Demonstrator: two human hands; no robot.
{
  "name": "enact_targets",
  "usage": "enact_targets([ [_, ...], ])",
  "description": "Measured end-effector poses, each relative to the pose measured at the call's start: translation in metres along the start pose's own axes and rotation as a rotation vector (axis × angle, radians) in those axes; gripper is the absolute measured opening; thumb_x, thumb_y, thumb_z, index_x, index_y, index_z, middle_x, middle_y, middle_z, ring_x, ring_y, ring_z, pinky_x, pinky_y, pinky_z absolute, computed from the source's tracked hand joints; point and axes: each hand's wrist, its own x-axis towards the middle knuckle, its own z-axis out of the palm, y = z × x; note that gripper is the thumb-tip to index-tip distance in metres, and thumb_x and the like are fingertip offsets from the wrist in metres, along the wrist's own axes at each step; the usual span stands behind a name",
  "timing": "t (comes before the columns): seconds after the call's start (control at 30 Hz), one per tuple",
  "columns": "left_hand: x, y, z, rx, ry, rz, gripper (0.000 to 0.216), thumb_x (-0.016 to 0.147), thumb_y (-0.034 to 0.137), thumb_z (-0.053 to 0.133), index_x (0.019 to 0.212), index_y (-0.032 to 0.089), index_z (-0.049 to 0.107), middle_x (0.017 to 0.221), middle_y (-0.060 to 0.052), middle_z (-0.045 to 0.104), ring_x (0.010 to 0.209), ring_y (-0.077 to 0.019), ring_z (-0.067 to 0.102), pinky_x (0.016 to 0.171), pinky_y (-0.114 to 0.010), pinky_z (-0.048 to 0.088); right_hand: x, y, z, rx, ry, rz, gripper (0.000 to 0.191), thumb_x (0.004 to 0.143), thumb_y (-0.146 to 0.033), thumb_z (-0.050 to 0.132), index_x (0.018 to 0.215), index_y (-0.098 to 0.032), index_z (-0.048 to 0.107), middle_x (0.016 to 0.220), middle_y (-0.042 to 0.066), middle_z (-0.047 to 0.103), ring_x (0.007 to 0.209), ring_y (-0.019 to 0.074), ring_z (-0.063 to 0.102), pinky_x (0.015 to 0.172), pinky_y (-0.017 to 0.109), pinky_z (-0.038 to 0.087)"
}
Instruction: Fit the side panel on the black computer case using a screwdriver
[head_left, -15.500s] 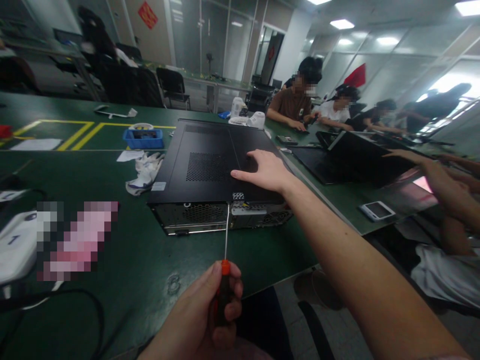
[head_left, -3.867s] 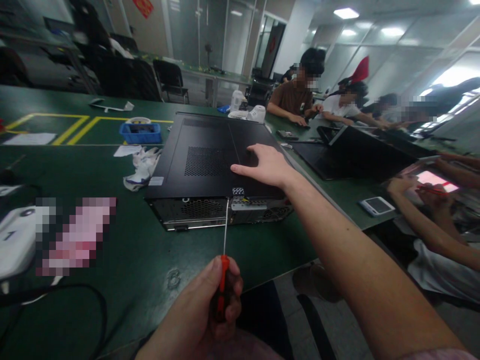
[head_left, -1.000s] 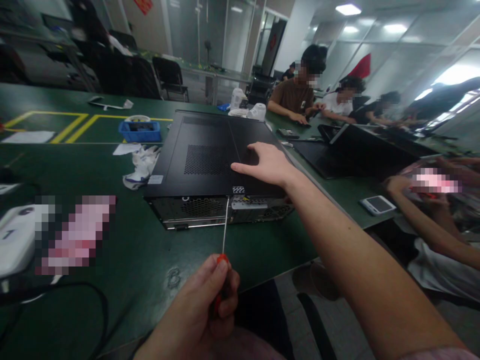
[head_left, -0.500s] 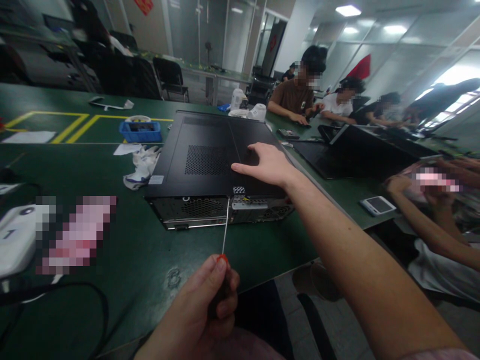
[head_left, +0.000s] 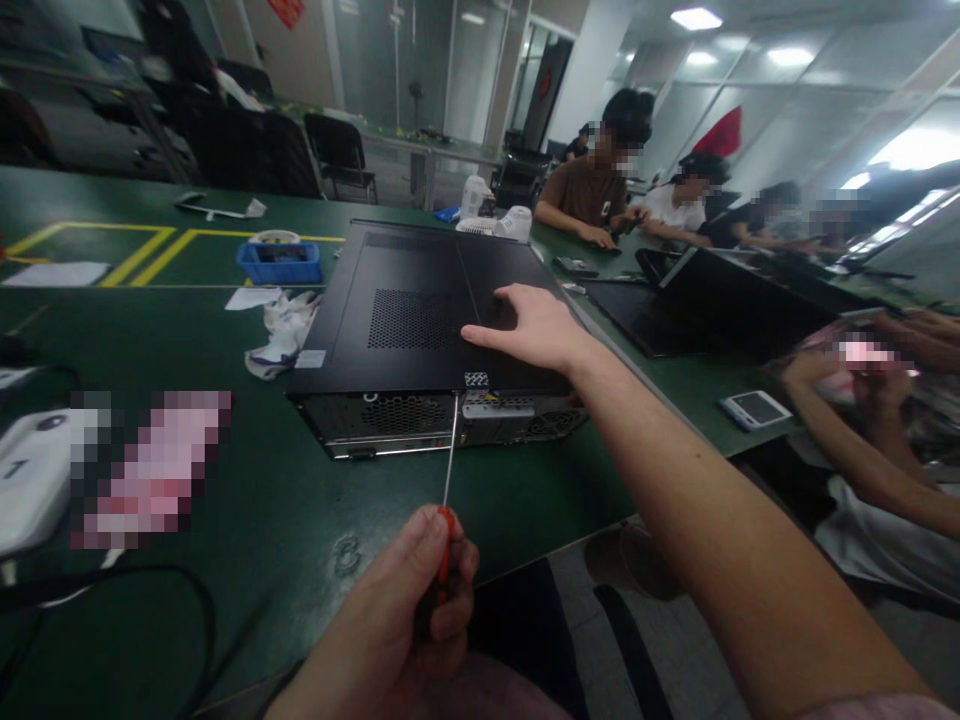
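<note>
A black computer case (head_left: 420, 270) lies flat on the green table, its rear panel (head_left: 405, 415) turned toward me. My left hand (head_left: 435, 590) is wrapped round the red and dark handle of a screwdriver (head_left: 450, 470). The long metal shaft points away from me, and its tip meets the upper edge of the rear panel near the middle. My right hand (head_left: 532, 325) rests on the top cover of the case, thumb and fingers spread apart, holding nothing.
Left of the case are white gloves (head_left: 281, 335) and a blue bin (head_left: 279, 262). A white device (head_left: 45, 470) and a black cable (head_left: 150, 572) lie nearer on the left. A phone-like device (head_left: 754, 410) sits at right, beside a co-worker's arms (head_left: 847, 430). Another dark case (head_left: 750, 300) stands beyond.
The screwdriver handle has turned in my left hand, so more of its red side shows. My right hand and the case hold their places.
</note>
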Motion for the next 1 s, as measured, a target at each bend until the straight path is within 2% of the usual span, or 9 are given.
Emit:
enact_targets([
  [0.2,0.0044,-0.0001,-0.0016,-0.025,-0.004,-0.046,0.036,0.088,0.055,0.065,0.093,0.020,0.059,0.080,0.002,0.056,0.053,-0.0035,0.043,0.043,-0.015,0.023,0.0003,0.0007,0.0000,-0.001,0.006,-0.001,0.102,0.071,-0.091,0.052,0.139,-0.016,0.059,0.145,0.016,0.058,0.134,0.0389,0.051,0.113,0.058,0.039],
  [0.37,0.0031,0.0003,-0.0011,-0.023,0.008,-0.028,0.033,0.092,0.052,0.061,0.098,0.020,0.059,0.081,0.002,0.056,0.052,-0.0029,0.040,0.043,-0.015,0.022,-0.0004,-0.0007,-0.0017,0.002,-0.007,0.008,0.100,0.071,-0.091,0.053,0.140,-0.017,0.059,0.145,0.015,0.058,0.135,0.0394,0.050,0.113,0.059,0.038],
  [0.57,0.0021,0.0018,-0.0003,-0.008,0.010,-0.019,0.038,0.083,0.053,0.073,0.086,0.019,0.056,0.081,0.003,0.055,0.055,-0.0034,0.041,0.044,-0.016,0.022,-0.0001,-0.0003,-0.0011,0.005,-0.004,0.004,0.101,0.071,-0.091,0.054,0.140,-0.017,0.059,0.146,0.015,0.057,0.135,0.0397,0.050,0.113,0.059,0.038],
  [0.67,0.0041,0.0009,-0.0014,-0.006,0.006,-0.034,0.038,0.085,0.055,0.069,0.089,0.019,0.059,0.079,0.002,0.055,0.053,-0.0040,0.043,0.044,-0.017,0.023,0.0003,0.0003,-0.0005,0.001,-0.002,0.006,0.101,0.071,-0.091,0.054,0.140,-0.017,0.059,0.146,0.015,0.057,0.135,0.0397,0.050,0.113,0.059,0.039],
  [0.8,0.0035,-0.0004,-0.0008,-0.002,0.008,-0.036,0.036,0.090,0.056,0.062,0.099,0.022,0.060,0.076,0.005,0.054,0.046,-0.0019,0.034,0.042,-0.017,0.020,0.0004,0.0002,-0.0007,-0.002,-0.001,0.005,0.102,0.071,-0.091,0.053,0.140,-0.016,0.059,0.146,0.015,0.058,0.134,0.0389,0.050,0.113,0.057,0.039],
  [1.0,0.0018,-0.0010,-0.0015,0.034,-0.011,0.004,0.037,0.089,0.054,0.066,0.085,0.018,0.057,0.079,0.004,0.052,0.053,-0.0026,0.036,0.044,-0.017,0.021,0.0002,0.0002,-0.0009,0.002,-0.001,0.002,0.100,0.071,-0.091,0.054,0.139,-0.018,0.060,0.145,0.015,0.058,0.134,0.0395,0.051,0.113,0.059,0.039],
])
